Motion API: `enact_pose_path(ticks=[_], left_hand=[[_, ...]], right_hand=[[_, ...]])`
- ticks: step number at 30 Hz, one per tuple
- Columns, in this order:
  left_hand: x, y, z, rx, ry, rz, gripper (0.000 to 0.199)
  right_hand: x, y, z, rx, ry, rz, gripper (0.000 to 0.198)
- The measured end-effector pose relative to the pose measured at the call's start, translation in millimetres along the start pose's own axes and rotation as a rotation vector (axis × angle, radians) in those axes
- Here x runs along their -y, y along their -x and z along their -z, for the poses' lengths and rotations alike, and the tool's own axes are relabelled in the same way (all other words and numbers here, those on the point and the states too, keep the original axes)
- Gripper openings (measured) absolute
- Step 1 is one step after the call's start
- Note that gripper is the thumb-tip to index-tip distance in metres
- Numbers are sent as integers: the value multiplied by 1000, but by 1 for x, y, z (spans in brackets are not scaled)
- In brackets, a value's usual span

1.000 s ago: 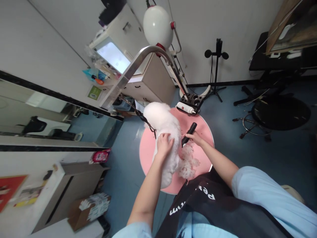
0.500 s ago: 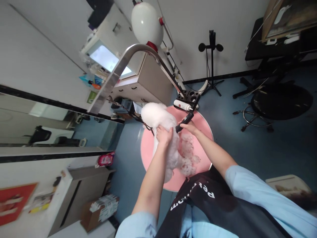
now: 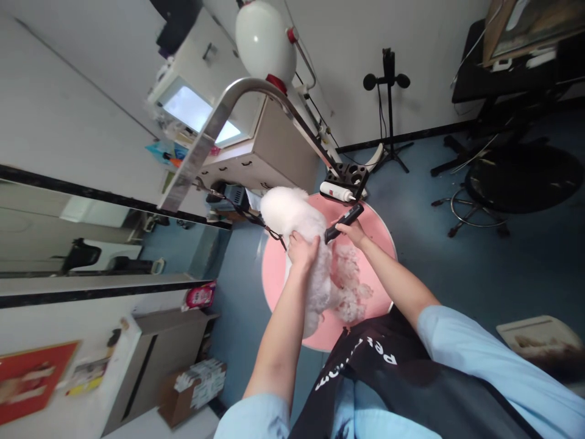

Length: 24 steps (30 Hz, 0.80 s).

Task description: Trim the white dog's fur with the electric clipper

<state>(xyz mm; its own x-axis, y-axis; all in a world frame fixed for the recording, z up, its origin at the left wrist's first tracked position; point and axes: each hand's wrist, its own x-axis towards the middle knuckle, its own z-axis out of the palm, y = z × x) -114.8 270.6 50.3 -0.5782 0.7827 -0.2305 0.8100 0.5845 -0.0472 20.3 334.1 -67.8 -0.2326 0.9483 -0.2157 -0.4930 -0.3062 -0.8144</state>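
From my distant place, I see the white fluffy dog (image 3: pixel 321 277) on the round pink surface (image 3: pixel 273 274), a dark strap (image 3: pixel 256 218) running beside its neck. The left hand (image 3: pixel 302 250) lies on its body, thumb spread from fingers; whether these grip the fur, I cannot tell. The right hand (image 3: pixel 353 231) is closed around a black clipper (image 3: pixel 343 223), whose lower end is at the edge of the coat; I cannot say if it touches. Cut fur (image 3: pixel 351 286) lies in a loose pile just beside the dog. My judgement is that clipping this side is the step in hand, and the next move calls for a calm body under the left hand and a light, even clipper. Beyond are a white bottle (image 3: pixel 337 191) at the far rim and a metal arm (image 3: pixel 219 116) above.
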Motion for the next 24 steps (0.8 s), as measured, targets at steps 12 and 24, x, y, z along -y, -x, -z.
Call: enact_pose_path(ticks=[12,24], left_hand=[[9,-3,-8,-19,5,10,84],[9,-1,-7,-20,11,3,84]], right_hand=[[-31,13,6,-20,-7,-97,28],[-37,19,17,-124,-89,-93,23]])
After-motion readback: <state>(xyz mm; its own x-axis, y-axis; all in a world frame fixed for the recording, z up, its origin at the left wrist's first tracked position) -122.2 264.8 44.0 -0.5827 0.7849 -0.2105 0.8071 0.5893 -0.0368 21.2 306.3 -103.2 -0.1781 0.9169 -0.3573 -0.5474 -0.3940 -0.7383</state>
